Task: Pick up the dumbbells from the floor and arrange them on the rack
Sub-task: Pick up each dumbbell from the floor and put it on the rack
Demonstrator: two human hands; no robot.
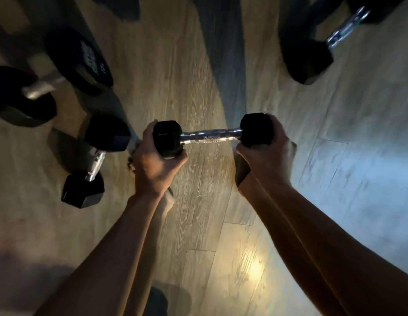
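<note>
1. The wooden floor (221,247) fills the view. Its planks run away from the person, and a bright patch of light lies near its lower middle.
2. A big dumbbell (345,27) lies on the floor toward the far right corner. It has black heads and a shiny handle, and it is blurred.
3. Another big dumbbell (41,85) lies by the floor's left edge. Its far head carries pale lettering too blurred to read.
4. The left forearm (111,247) and the right forearm (323,236) are both bare. They reach forward from the near edge and draw closer toward the wrists.
5. A medium dumbbell (96,163) lies on the floor just left of the left wrist, with one hexagonal head far and one near.
6. The small dumbbell (209,136) is the one being handled. It is held level between the two hands over the middle of the floor, its chrome handle bare from head to head.
7. The left hand (155,165) grips the small dumbbell's left head. The fingers curl over the outer face and the thumb hooks along the near underside.
8. The right hand (269,156) grips the right head the same way. The fingers wrap over its top and outer side, and the thumb presses on the near inner corner by the handle.
</note>
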